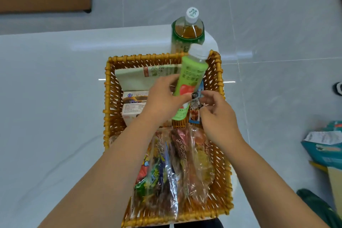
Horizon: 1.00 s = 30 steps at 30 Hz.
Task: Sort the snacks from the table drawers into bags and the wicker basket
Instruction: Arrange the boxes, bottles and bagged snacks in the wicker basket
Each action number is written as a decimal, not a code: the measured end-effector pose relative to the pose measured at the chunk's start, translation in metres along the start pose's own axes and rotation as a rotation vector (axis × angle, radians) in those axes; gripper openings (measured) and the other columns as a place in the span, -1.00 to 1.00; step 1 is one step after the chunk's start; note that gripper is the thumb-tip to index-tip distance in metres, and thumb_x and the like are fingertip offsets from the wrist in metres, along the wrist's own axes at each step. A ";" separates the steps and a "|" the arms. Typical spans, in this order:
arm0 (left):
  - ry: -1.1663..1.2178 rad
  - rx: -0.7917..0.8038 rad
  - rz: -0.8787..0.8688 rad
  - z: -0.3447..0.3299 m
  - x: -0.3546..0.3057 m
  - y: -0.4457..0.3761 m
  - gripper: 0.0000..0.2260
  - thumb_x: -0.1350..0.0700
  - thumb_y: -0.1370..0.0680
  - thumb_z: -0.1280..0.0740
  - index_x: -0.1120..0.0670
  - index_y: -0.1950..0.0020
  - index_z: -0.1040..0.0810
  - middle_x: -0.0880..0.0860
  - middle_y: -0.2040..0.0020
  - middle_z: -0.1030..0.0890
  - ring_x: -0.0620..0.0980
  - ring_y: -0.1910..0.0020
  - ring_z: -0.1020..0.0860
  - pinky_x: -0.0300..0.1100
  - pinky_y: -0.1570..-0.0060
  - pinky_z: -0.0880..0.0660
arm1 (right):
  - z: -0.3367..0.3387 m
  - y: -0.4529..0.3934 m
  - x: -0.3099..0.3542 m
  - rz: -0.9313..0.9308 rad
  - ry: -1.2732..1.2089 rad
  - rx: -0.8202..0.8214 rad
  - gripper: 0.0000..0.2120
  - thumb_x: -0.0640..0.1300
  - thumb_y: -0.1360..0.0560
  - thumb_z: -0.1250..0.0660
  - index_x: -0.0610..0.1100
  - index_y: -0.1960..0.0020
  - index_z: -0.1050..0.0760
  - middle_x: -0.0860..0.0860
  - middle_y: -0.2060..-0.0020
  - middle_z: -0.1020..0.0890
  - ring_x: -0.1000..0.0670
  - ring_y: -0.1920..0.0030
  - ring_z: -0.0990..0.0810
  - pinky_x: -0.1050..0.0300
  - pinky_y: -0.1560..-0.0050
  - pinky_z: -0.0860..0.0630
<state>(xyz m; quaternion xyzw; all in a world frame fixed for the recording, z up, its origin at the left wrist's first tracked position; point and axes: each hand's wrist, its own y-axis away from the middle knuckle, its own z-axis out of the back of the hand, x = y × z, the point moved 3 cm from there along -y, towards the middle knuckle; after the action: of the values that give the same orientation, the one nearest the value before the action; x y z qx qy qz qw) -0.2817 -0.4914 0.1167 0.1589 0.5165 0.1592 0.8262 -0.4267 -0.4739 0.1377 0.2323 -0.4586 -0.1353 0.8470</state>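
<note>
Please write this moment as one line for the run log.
left hand: holds green bottle | right hand: pinches small packet | location: above wicker basket | bagged snacks: inside basket

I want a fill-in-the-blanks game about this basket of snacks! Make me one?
1. The left hand holds a green bottle with a picture of an ____ on it.
2. The snacks sit in a ____ basket.
3. The big tea bottle behind the basket has a ____ cap.
4. The clear bags of snacks lie in the ____ end of the basket, closest to the person.

Missing words: apple; wicker; white; near
</note>
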 end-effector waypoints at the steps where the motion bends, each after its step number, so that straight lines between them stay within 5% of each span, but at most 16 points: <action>1: -0.012 0.055 -0.016 -0.007 -0.005 -0.008 -0.61 0.11 -0.43 -0.51 -0.01 -0.25 -0.59 -0.04 -0.09 -0.65 -0.14 -0.01 -0.60 -0.28 -0.03 -0.51 | 0.001 -0.003 -0.001 -0.017 0.014 0.023 -0.56 -0.32 -0.55 -0.13 -0.01 -0.36 -0.37 0.08 -0.16 -0.54 0.08 -0.07 -0.52 0.27 0.04 -0.48; 5: -0.246 0.196 -0.037 -0.036 -0.002 -0.032 -0.65 0.15 -0.44 -0.51 0.12 -0.20 -0.58 0.09 -0.09 -0.66 0.06 -0.06 -0.61 -0.10 -0.06 -0.52 | -0.005 -0.010 -0.012 -0.083 0.026 0.085 -0.42 -0.40 -0.47 -0.12 0.02 -0.41 -0.32 0.10 -0.11 -0.50 0.01 -0.09 -0.50 0.05 -0.08 -0.49; 8: -0.535 0.245 -0.012 -0.053 0.020 -0.039 -0.73 0.06 -0.46 -0.46 0.14 -0.09 -0.58 0.15 -0.01 -0.64 0.15 -0.02 -0.59 0.00 0.01 -0.54 | -0.016 -0.013 -0.021 -0.121 -0.005 0.134 -0.33 -0.28 -0.34 -0.14 0.12 -0.40 -0.32 0.06 -0.15 -0.56 -0.08 -0.13 -0.55 -0.14 -0.14 -0.53; 11: -0.624 0.280 -0.006 -0.061 0.029 -0.041 -0.76 0.03 -0.49 -0.42 0.15 -0.05 -0.58 0.15 0.03 -0.62 0.16 0.02 -0.59 -0.04 0.08 -0.52 | -0.024 -0.013 -0.031 -0.153 -0.029 0.148 -0.31 -0.33 -0.45 -0.15 0.15 -0.49 -0.21 0.05 -0.22 -0.53 0.02 -0.09 -0.53 0.04 -0.12 -0.53; 14: -0.615 0.265 -0.019 -0.059 0.024 -0.043 -0.74 0.00 -0.47 -0.45 0.17 0.01 -0.57 0.12 0.13 -0.54 0.12 0.12 -0.54 -0.10 0.19 -0.41 | -0.026 -0.014 -0.040 -0.167 -0.086 0.137 -0.29 -0.40 -0.51 -0.11 0.14 -0.54 -0.11 0.15 -0.15 -0.44 0.19 0.17 -0.49 0.31 0.26 -0.48; 17: -0.617 0.305 0.012 -0.052 0.019 -0.044 -0.72 -0.01 -0.46 -0.48 0.18 0.00 -0.60 0.07 0.18 -0.52 0.06 0.16 -0.49 -0.14 0.20 -0.35 | -0.027 -0.013 -0.042 -0.165 -0.116 0.137 -0.31 -0.41 -0.50 -0.12 0.09 -0.52 -0.15 0.13 -0.16 -0.45 0.17 0.13 -0.52 0.22 0.18 -0.51; 20: -0.427 0.289 0.083 -0.029 0.014 -0.036 -0.70 -0.02 -0.50 -0.45 0.17 -0.09 -0.62 0.06 0.08 -0.63 0.06 0.05 -0.59 -0.08 0.06 -0.52 | -0.023 -0.010 -0.040 -0.150 -0.099 0.140 -0.40 -0.37 -0.49 -0.17 0.03 -0.46 -0.27 0.10 -0.21 -0.49 -0.01 -0.06 -0.56 -0.03 -0.09 -0.55; 23: -0.051 0.073 0.210 0.015 0.013 -0.003 -0.70 0.07 -0.56 -0.37 0.07 -0.29 -0.55 0.03 -0.15 -0.62 -0.02 -0.03 -0.63 -0.07 -0.13 -0.57 | -0.011 0.001 -0.032 -0.013 0.039 0.120 -0.54 -0.31 -0.54 -0.20 -0.01 -0.40 -0.33 0.12 -0.20 -0.46 0.04 -0.17 -0.51 0.14 -0.10 -0.46; 30: 0.434 -0.360 0.438 0.049 0.047 0.122 -0.84 0.12 -0.61 -0.28 0.06 -0.16 -0.59 -0.03 0.07 -0.71 -0.13 0.08 -0.68 -0.12 0.02 -0.63 | -0.016 0.033 -0.012 0.377 0.278 0.277 -0.66 -0.22 -0.57 -0.21 0.00 -0.32 -0.42 0.09 -0.27 -0.45 0.11 -0.29 -0.40 0.03 -0.33 -0.41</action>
<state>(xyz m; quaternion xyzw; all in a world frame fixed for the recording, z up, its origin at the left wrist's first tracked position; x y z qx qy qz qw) -0.2302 -0.3662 0.1512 0.0803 0.5974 0.4509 0.6583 -0.4194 -0.4365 0.1387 0.2725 -0.3873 0.1221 0.8722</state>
